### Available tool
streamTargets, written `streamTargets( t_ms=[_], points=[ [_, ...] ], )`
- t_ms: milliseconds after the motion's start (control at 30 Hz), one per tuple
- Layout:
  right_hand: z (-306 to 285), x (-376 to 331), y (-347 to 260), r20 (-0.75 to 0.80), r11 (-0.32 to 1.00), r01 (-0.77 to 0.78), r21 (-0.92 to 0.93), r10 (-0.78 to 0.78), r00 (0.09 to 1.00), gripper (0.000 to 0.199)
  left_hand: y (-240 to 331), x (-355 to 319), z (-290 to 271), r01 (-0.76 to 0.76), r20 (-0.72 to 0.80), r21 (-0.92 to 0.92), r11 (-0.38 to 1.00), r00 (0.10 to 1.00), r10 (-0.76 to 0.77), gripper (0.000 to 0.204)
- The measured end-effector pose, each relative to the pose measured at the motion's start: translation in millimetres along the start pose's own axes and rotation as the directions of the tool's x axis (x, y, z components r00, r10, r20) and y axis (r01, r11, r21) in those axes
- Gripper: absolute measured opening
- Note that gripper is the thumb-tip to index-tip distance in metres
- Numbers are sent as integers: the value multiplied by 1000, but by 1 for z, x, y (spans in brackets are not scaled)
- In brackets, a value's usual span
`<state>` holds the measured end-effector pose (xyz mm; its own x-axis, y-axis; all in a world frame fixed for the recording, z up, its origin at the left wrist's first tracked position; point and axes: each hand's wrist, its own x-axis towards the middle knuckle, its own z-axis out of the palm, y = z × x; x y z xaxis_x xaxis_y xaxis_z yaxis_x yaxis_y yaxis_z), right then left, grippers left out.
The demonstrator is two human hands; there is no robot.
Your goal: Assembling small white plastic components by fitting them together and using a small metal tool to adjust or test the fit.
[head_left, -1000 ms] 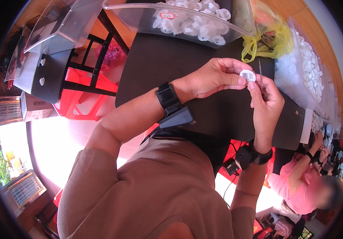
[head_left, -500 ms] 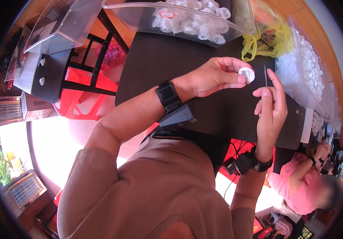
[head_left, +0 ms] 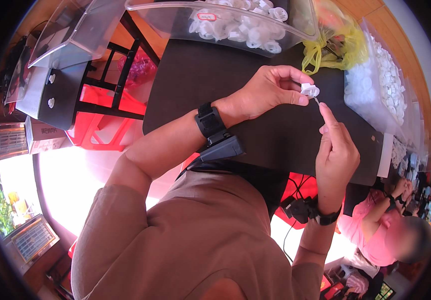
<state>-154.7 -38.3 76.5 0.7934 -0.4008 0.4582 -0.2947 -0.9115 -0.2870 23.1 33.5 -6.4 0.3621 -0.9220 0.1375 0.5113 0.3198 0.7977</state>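
Observation:
Over the dark table, my left hand [head_left: 270, 91] pinches a small white round plastic part [head_left: 310, 90] between thumb and fingers. It is tilted, with its hollow side partly showing. My right hand [head_left: 337, 150] is closed just below and to the right of it, fingers pressed together with the index finger stretched forward. From its fingertips a thin metal tool [head_left: 316, 100] reaches up to the rim of the white part. Most of this tool is hidden in the hand, so its exact kind does not show.
A clear plastic bin [head_left: 175, 22] of white parts stands at the far edge of the dark table [head_left: 195, 95]. A yellow plastic bag [head_left: 335, 50] lies beside it. Another bin [head_left: 363, 107] of white pieces is at the right. A person in pink [head_left: 370, 227] sits at lower right.
My right hand has turned and brought the thin metal tool up to the white part. In my left fingers the part has tilted from face-on to nearly edge-on.

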Motion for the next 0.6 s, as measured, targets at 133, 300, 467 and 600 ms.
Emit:
streamTargets(
  t_ms=[133,300,467,600],
  points=[
    [2,2,0,34,996,15,-83,-12,999,50,1,-1,0,-13,1,50,999,1000,13,33],
    [5,2,0,46,990,38,-137,-32,998,50,1,0,-1,-29,10,110,993,1000,28,33],
    [4,4,-3,112,985,6,-175,14,994,49,-1,0,0,-47,-12,96,994,999,49,28],
    [4,3,-3,122,981,6,-195,18,992,49,-2,0,-1,-42,0,145,989,999,43,30]
  ],
)
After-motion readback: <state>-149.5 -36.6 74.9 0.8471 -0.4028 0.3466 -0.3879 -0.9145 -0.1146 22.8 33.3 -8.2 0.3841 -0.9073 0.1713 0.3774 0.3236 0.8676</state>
